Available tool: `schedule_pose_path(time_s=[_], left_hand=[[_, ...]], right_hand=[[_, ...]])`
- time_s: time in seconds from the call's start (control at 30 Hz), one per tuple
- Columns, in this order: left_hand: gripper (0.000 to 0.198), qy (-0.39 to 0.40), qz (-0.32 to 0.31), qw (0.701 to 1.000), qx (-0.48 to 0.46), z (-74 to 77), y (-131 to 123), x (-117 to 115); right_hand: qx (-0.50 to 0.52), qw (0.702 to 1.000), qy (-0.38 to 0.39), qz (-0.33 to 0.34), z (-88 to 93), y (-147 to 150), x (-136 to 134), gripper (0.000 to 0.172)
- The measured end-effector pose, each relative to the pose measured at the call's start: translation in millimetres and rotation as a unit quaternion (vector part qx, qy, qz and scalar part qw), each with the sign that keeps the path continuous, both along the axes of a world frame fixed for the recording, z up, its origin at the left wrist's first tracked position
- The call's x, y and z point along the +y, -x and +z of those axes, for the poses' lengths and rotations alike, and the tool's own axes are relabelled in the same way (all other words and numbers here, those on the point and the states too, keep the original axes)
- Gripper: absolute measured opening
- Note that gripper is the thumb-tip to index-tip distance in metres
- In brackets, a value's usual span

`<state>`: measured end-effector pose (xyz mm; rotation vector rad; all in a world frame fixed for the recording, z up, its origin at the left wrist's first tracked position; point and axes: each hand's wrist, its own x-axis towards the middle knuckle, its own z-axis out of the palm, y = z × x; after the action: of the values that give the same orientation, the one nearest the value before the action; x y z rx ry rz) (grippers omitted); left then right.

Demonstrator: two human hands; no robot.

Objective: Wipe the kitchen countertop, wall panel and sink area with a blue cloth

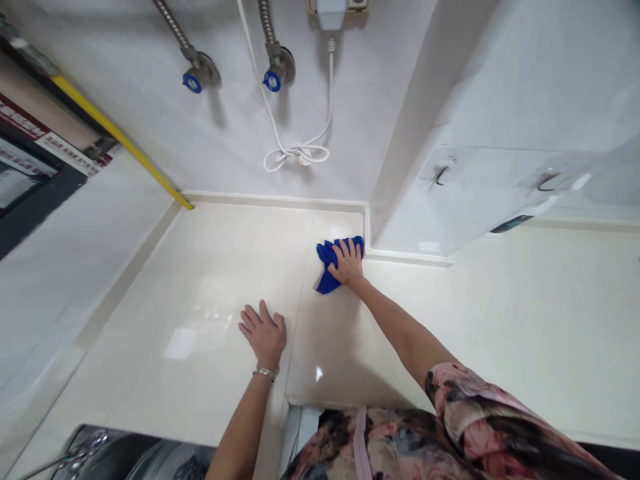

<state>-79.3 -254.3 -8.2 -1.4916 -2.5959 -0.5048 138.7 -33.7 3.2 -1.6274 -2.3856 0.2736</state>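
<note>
A crumpled blue cleaning cloth (327,259) lies on the cream countertop (240,260), close to the inner corner of the raised back edging. My right hand (349,261) presses on the cloth with fingers over it, hiding part of it. Palm down on the counter to the left, my left hand (263,335) has its fingers spread and holds nothing. A silver bracelet (264,373) circles that wrist.
Above the counter, two blue-capped valves (194,81) and a looped white cord (295,153) are on the wall. A yellow pipe (125,143) runs down at left. A boxed-in pillar with hooks (441,175) juts out at right. Dark cookware (150,457) sits lower left.
</note>
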Motion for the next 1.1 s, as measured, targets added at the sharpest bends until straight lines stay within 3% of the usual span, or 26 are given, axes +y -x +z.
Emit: schedule_pose_path(time_s=[0.33,0.53,0.8,1.1], left_hand=[[0.061,-0.026,0.003,1.000,-0.014,-0.7,-1.1,3.4],[0.061,-0.048,-0.001,0.999,-0.013,0.0,-3.0,3.5],[0.061,-0.070,-0.008,0.997,-0.021,-6.1,-3.3,4.0],[0.062,-0.055,-0.022,0.997,-0.046,-7.2,-1.8,0.5]], right_hand=[[0.021,0.998,-0.002,0.053,2.0,-26.7,-133.4,0.069],[0.015,0.997,-0.004,0.082,0.0,-59.8,-195.4,0.071],[0.014,0.996,-0.011,0.082,-5.6,-118.8,-253.3,0.069],[-0.030,0.999,-0.029,0.035,-6.9,-177.1,-290.4,0.064]])
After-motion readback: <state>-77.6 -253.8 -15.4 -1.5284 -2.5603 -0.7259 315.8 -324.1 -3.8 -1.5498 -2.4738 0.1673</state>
